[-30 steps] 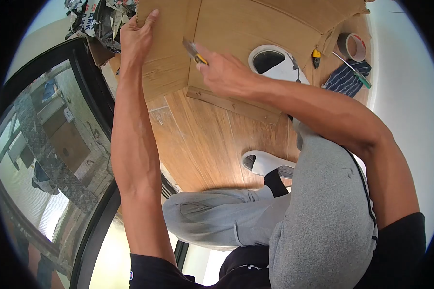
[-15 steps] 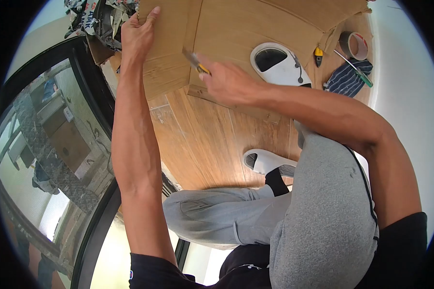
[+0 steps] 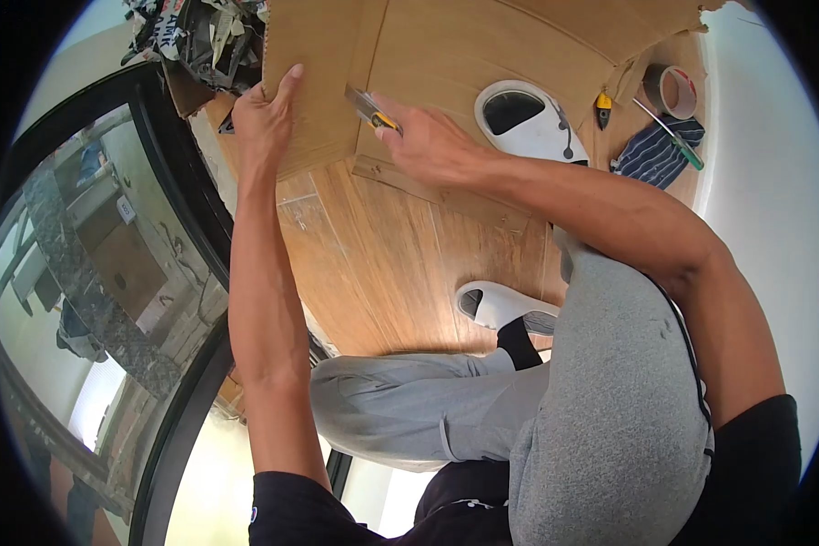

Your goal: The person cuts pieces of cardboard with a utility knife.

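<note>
A large sheet of brown cardboard (image 3: 446,50) spreads over the wood floor in front of me, with a crease running down its left part. My left hand (image 3: 266,118) grips its left edge, thumb on top and the other fingers partly hidden. In my right hand (image 3: 432,146) is a yellow and grey utility knife (image 3: 371,110), its blade pointing up and left. The blade tip overlaps the cardboard right by the crease.
My foot in a white slide (image 3: 541,132) rests on the cardboard; another slide (image 3: 491,305) is nearer. Right lie a tape roll (image 3: 672,91), a screwdriver (image 3: 681,144), striped cloth (image 3: 651,164) and a yellow-black tool (image 3: 602,111). Crumpled paper (image 3: 214,45) and a black-framed glass panel (image 3: 109,264) are left.
My left hand has slid down the cardboard's left edge, toward me. My right hand and the knife have shifted only slightly.
</note>
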`<action>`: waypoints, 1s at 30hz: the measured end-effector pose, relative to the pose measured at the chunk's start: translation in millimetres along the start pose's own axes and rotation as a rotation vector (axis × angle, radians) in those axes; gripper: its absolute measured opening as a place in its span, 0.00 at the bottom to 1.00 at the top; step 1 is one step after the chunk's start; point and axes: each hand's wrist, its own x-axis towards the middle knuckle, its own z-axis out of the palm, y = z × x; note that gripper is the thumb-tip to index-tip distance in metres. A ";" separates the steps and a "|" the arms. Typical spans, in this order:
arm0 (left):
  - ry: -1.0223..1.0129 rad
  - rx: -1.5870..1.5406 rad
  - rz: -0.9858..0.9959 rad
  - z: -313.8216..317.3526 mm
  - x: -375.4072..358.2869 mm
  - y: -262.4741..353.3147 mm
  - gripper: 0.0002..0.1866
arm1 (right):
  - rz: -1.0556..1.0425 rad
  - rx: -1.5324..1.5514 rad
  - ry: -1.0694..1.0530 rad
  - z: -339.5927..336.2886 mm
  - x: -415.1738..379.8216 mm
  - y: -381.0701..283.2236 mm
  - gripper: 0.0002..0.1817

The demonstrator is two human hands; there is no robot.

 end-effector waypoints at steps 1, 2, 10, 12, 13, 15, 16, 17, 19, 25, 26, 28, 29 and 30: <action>0.003 -0.007 -0.005 0.8 0.0 1.9 0.23 | -0.030 -0.022 0.039 3.4 7.2 2.1 0.29; 0.001 -0.012 -0.010 2.1 -0.7 3.7 0.23 | -0.056 -0.041 0.078 6.9 9.7 5.4 0.29; 0.019 -0.088 0.036 3.5 -5.1 3.4 0.22 | 0.129 -0.089 -0.146 -6.6 -22.6 -22.2 0.30; 0.009 -0.101 0.034 2.8 -5.3 5.3 0.22 | 0.152 -0.097 -0.176 -6.5 -21.9 -20.5 0.30; 0.006 -0.079 0.031 2.4 -5.5 6.9 0.22 | 0.129 -0.084 -0.161 -7.3 -18.5 -18.7 0.30; 0.001 -0.054 0.024 3.8 -5.6 9.6 0.22 | 0.108 -0.068 -0.148 -6.7 -9.9 -14.7 0.30; 0.001 -0.068 0.038 4.4 -7.0 10.0 0.21 | 0.105 -0.047 -0.130 -2.9 -5.8 -13.8 0.31; 0.003 -0.081 0.052 4.3 -9.2 10.2 0.21 | 0.101 -0.027 -0.113 1.1 -4.8 -12.8 0.31; 0.016 -0.065 0.059 4.4 -8.6 6.2 0.21 | 0.111 -0.034 -0.137 -0.1 -9.6 -16.5 0.30; 0.057 -0.029 0.043 4.3 -9.3 7.8 0.23 | 0.118 -0.060 -0.209 -4.0 -27.5 -12.0 0.30; 0.065 0.048 0.038 4.0 -8.4 6.4 0.24 | 0.163 -0.008 -0.248 -6.5 -26.5 -14.3 0.31; 0.065 0.085 0.051 5.6 -9.3 14.3 0.24 | 0.096 -0.002 -0.218 -2.6 -20.4 -0.1 0.31; 0.062 0.125 0.063 7.4 -10.9 18.2 0.25 | 0.032 0.007 -0.188 -0.1 -16.9 9.8 0.31; 0.053 0.127 0.060 8.5 -11.3 16.0 0.25 | 0.041 0.013 -0.187 1.6 -13.4 10.9 0.31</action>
